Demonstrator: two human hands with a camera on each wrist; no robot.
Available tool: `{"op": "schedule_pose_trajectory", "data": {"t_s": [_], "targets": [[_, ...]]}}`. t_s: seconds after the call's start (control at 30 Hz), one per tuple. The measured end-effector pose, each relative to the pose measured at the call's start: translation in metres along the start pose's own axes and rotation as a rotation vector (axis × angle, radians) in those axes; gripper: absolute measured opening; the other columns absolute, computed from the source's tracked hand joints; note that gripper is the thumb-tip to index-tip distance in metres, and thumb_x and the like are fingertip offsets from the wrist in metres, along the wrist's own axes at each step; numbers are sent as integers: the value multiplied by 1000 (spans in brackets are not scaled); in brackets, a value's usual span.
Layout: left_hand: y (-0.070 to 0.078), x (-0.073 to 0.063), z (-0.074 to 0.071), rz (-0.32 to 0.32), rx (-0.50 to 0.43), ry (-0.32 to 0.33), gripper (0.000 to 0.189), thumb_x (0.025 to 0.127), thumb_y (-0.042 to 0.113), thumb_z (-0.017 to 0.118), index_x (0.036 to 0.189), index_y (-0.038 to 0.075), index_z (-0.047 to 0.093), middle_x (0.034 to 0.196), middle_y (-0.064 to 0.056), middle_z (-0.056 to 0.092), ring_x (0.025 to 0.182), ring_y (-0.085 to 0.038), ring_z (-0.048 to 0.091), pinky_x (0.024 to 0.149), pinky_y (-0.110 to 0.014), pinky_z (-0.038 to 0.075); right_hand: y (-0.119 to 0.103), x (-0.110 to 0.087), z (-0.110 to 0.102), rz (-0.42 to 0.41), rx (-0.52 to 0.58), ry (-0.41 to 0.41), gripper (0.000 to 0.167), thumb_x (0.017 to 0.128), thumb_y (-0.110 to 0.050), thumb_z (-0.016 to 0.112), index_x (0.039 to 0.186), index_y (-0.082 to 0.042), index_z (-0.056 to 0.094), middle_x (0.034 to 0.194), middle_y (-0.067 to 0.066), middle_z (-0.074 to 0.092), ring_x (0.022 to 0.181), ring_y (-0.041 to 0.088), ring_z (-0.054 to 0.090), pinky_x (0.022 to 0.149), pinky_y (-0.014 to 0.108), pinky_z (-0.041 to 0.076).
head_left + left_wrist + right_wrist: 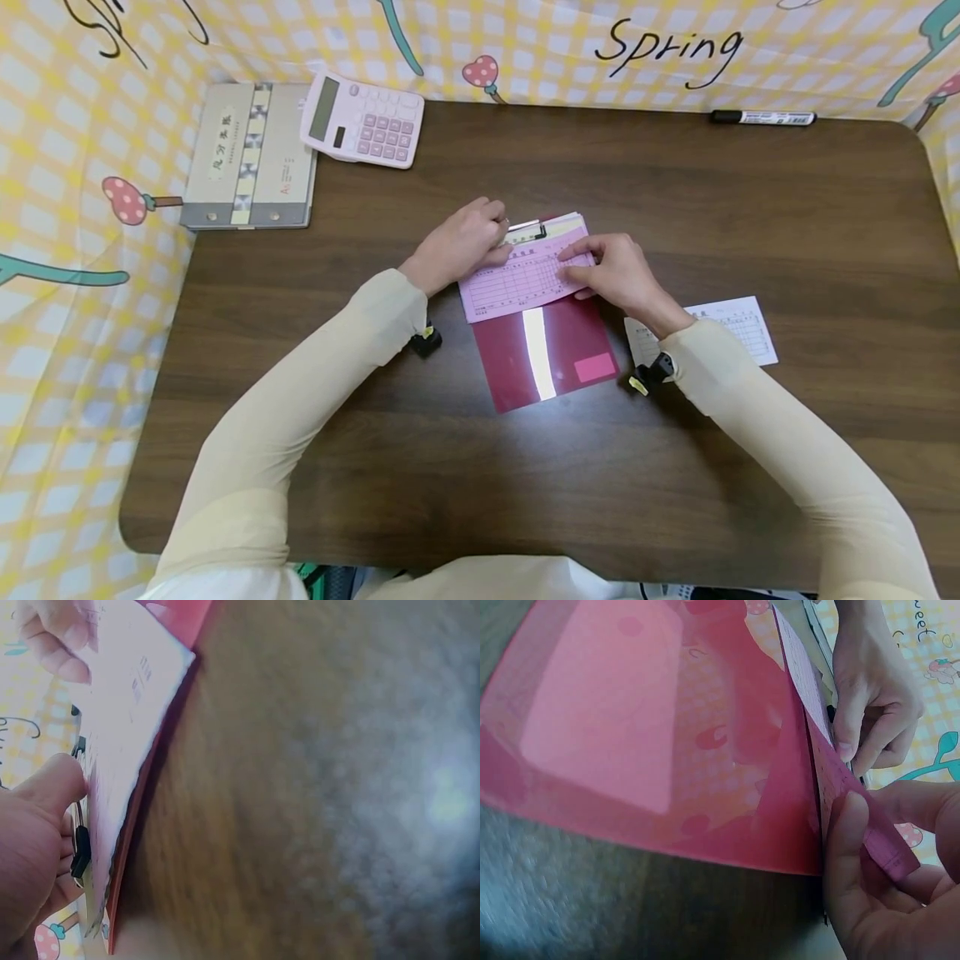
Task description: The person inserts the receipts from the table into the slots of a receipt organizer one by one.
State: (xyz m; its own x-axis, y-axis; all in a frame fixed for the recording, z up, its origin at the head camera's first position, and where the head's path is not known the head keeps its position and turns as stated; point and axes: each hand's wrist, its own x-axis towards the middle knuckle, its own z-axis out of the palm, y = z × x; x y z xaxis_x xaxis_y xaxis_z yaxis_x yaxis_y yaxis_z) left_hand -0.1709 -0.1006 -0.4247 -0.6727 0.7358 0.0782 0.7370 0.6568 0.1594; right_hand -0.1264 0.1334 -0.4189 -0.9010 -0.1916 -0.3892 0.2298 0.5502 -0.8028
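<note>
A dark red clipboard [498, 358] lies slightly turned on the table, its metal clip [528, 232] at the far end. Pink printed form slips [510, 287] cover its upper half, with pale sheets under them at the clip. My left hand [465, 242] holds the clip at its left side; in the left wrist view its thumb lies by the black-ended clip [80, 851], the other fingers partly hidden. My right hand [615, 271] pinches the right edge of the pink slips between thumb and fingers, and the right wrist view shows that edge [885, 844] bent upward.
A white printed slip [738, 325] lies partly under the right forearm. At the back left, a pink calculator [382, 125] overlaps a grey notebook [217, 158]. A black marker [772, 118] lies along the back edge. Checked cloth [540, 50] rises behind the table.
</note>
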Motion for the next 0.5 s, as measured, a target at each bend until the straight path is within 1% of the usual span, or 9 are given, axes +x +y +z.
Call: {"op": "schedule_pose_trajectory", "data": {"t_s": [0.1, 0.27, 0.33, 0.5], "targets": [[1, 0, 1, 8, 41, 8, 27, 92, 15, 56, 101, -7, 70, 95, -16, 61, 86, -29, 51, 81, -36, 47, -1, 1, 0, -4, 6, -17, 26, 87, -8, 69, 112, -1, 69, 108, 20, 64, 66, 15, 67, 60, 29, 58], [3, 0, 5, 71, 168, 57, 25, 92, 12, 54, 94, -8, 69, 91, -18, 61, 82, -32, 52, 78, -38, 48, -2, 3, -1, -14, 17, -44, 27, 87, -7, 67, 113, 1, 67, 108, 21, 64, 68, 15, 68, 61, 30, 58], [3, 0, 6, 91, 205, 71, 26, 93, 12, 53, 94, -8, 69, 90, -18, 62, 81, -31, 53, 77, -38, 49, -3, 3, -2, -15, 23, -48, 27, 87, -7, 66, 113, 2, 67, 108, 22, 63, 68, 15, 68, 61, 31, 58], [3, 0, 6, 112, 246, 76, 26, 94, 11, 53, 97, -8, 70, 92, -19, 62, 84, -31, 54, 80, -38, 50, -3, 4, -2, -6, 56, -56, 30, 88, -7, 65, 116, 1, 65, 109, 21, 63, 70, 16, 69, 62, 32, 58]]}}
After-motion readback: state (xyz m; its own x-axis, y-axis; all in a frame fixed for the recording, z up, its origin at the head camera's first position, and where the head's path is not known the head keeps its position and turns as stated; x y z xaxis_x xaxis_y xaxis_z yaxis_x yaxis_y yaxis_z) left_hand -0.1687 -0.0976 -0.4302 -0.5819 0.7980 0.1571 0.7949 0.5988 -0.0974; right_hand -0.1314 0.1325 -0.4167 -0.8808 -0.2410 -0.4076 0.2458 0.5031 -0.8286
